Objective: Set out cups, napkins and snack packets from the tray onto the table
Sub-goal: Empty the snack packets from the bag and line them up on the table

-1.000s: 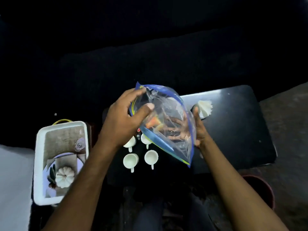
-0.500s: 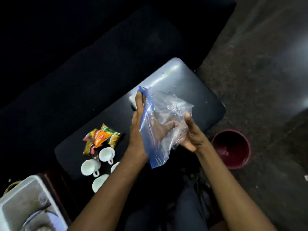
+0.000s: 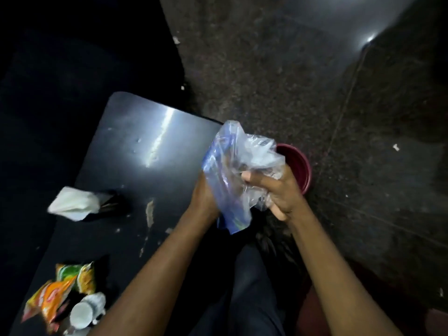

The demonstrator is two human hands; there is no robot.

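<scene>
both hands crumple a clear plastic bag (image 3: 238,166) with a blue edge. the left hand (image 3: 204,197) presses flat against its side, fingers together; the right hand (image 3: 278,190) curls its fingers (image 3: 252,177) into the crinkled film. left of the fingers, on the dark table (image 3: 145,141), lies a white napkin (image 3: 72,206). further back toward the wrists sit snack packets (image 3: 60,292) touching a white cup (image 3: 81,314). just beyond the right fingers stands a red bucket (image 3: 300,166).

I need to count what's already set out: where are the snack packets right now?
In the head view, the snack packets lie at the lower left on the dark table, right beside a white cup and well below the white napkin.
</scene>
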